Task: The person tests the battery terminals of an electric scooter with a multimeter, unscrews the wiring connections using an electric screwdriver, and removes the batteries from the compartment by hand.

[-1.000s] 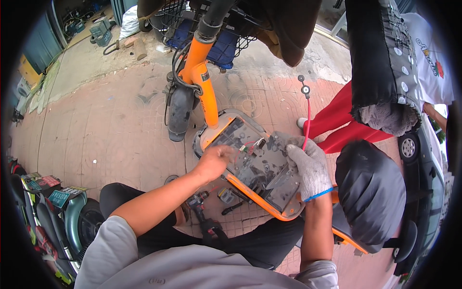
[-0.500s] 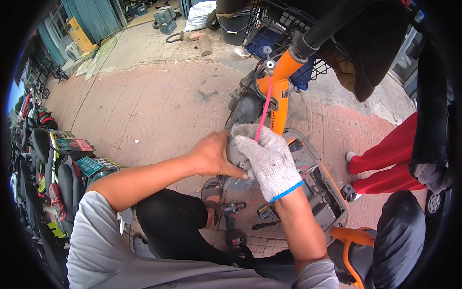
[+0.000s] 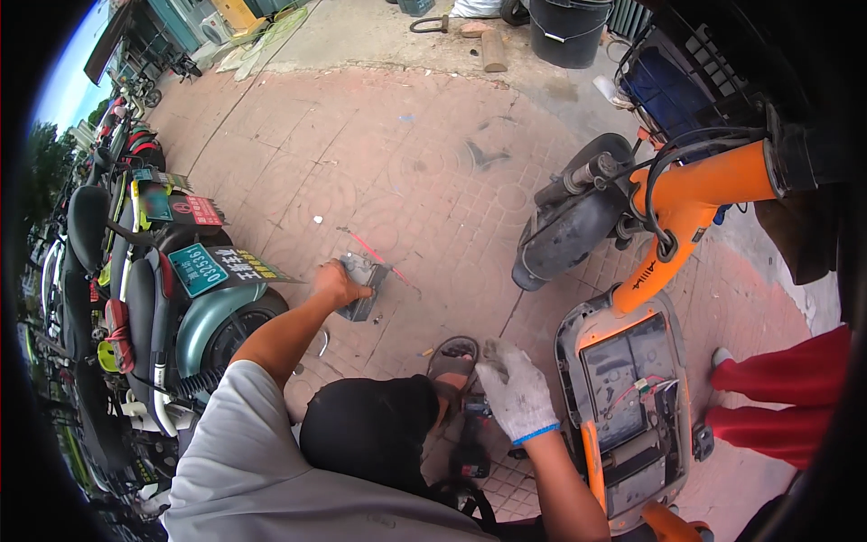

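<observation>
My bare left hand [image 3: 346, 284] grips a grey metal box [image 3: 368, 291] with a red cable [image 3: 366, 242], out to the left on the pavement. My gloved right hand [image 3: 510, 384], fingers loosely bent and apart, holds nothing visible beside the orange scooter's [image 3: 682, 194] open deck [image 3: 573, 357], where wires [image 3: 646, 388] and a dark panel lie exposed. A drill [image 3: 470, 452] lies partly hidden below that glove. My sandalled foot [image 3: 452, 361] is just left of it.
Parked scooters [image 3: 190, 289] line the left. A black bucket [image 3: 569, 27], log [image 3: 493, 54] and bent metal bar [image 3: 428, 25] are at the back. A person's red-trousered legs [image 3: 772, 379] stand at the right. The front wheel [image 3: 560, 244] rests on paving.
The view has swung left. My left hand has carried the box from over the deck leftward to the pavement. My right hand has let go of it and the red cable.
</observation>
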A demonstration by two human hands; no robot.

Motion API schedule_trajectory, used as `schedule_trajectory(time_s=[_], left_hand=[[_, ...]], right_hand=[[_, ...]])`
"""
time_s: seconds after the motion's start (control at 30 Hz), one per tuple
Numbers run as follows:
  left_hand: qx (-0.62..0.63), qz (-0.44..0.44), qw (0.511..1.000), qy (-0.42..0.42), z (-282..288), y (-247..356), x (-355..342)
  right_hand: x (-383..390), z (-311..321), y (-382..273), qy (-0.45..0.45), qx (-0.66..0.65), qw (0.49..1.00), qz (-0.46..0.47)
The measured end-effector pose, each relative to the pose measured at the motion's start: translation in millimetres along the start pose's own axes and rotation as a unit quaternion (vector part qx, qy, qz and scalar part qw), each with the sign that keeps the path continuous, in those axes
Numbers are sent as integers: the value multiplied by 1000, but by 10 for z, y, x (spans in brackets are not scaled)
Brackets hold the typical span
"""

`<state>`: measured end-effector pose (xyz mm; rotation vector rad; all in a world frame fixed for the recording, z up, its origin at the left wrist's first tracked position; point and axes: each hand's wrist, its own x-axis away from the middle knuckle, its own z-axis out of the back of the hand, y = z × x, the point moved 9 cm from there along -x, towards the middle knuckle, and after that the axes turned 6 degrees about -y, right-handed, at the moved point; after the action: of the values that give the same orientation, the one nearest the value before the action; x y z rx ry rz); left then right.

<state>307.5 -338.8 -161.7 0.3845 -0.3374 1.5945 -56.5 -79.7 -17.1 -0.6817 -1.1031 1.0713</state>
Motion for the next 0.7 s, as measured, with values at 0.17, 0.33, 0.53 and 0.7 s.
schedule_trajectory(time_s=[0.17, 0.33, 0.53, 0.7], left_hand=[[97, 156, 983, -14, -164, -852, -118], [113, 202, 973, 11, -94, -1327, -303], [113, 163, 973, 120, -246, -1515, -757], [215, 165, 947, 175, -773, -1805, -923]], right_hand=[[981, -59, 1531, -23, -4, 987, -157], [1492, -264, 2201, -53, -84, 965, -241], [1330, -449, 2000, -68, 22, 964, -255], [1054, -1035, 2526, -123, 194, 919, -321]])
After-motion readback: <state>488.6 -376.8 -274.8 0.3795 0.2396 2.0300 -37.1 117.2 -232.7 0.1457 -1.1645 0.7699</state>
